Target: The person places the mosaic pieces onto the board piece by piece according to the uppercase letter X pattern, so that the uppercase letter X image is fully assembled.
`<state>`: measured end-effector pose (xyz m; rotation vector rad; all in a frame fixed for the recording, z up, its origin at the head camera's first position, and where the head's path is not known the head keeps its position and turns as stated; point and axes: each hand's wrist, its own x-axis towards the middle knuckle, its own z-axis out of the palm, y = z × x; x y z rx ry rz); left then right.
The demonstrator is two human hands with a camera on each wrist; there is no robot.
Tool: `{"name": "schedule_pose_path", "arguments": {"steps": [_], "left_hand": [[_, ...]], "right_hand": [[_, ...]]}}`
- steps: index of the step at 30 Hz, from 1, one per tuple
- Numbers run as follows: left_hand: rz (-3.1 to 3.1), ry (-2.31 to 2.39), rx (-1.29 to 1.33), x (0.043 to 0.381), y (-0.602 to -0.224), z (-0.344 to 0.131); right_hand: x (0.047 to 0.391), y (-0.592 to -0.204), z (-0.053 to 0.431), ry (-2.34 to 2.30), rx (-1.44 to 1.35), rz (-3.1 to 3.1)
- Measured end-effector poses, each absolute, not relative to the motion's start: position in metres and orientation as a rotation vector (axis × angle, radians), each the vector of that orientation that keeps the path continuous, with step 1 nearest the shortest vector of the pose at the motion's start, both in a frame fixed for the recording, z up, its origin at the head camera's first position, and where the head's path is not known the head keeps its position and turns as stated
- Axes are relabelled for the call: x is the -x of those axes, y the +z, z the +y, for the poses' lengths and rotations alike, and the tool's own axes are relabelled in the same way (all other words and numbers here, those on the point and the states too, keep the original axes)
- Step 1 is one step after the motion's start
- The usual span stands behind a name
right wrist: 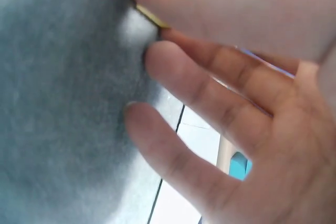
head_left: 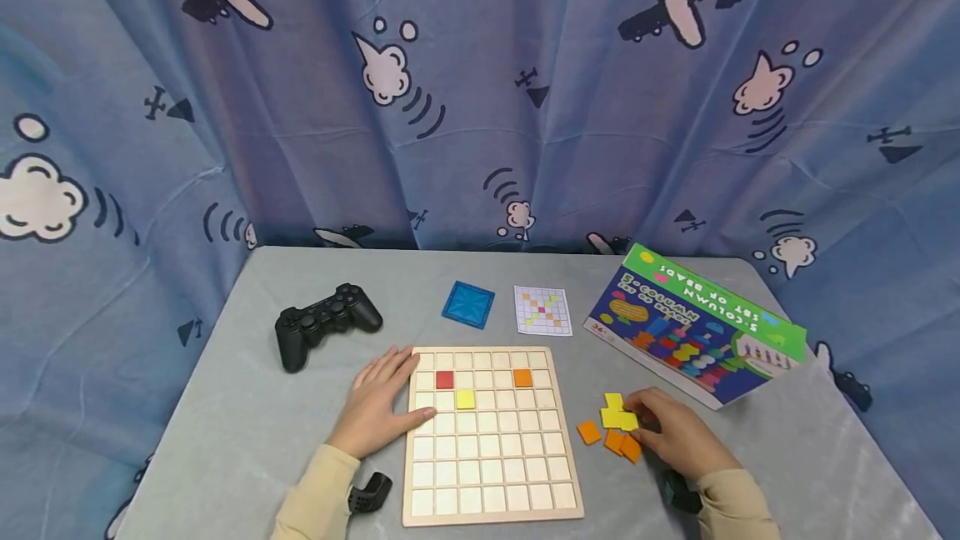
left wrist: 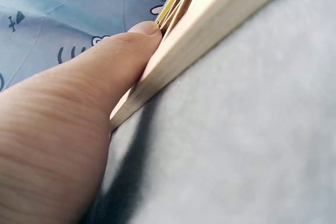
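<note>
A wooden grid board (head_left: 493, 517) lies on the table, with a red tile (head_left: 445, 380), a yellow tile (head_left: 465, 399) and an orange tile (head_left: 522, 377) in its upper squares. My left hand (head_left: 380, 411) rests along the board's left side, thumb over the rim and fingers extended toward the top corner. In the left wrist view the thumb (left wrist: 126, 51) lies against the wooden edge. To the right of the board, my right hand (head_left: 678, 430) is at a small pile of yellow tiles (head_left: 613, 417), thumb and index fingertips apart beside them. Several orange tiles (head_left: 588, 432) lie just below.
Behind the board are a blue square packet (head_left: 468, 304) and a pattern card (head_left: 543, 312) with coloured squares. A black game controller (head_left: 327, 323) sits at the back left. A colourful toy box (head_left: 693, 327) stands at the back right, near my right hand. A patterned blue curtain (head_left: 465, 107) hangs behind the table.
</note>
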<state>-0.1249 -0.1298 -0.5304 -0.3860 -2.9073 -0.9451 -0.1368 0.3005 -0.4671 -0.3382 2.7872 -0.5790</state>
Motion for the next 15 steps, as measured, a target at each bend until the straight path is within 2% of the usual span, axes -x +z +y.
{"name": "schedule_pose_path", "arguments": {"steps": [15], "left_hand": [[-2.895, -0.934, 0.392, 0.1249, -0.5326, -0.1302]], "right_hand": [[0.1300, -0.4582, 0.3027, -0.513, 0.418, 2.856]]}}
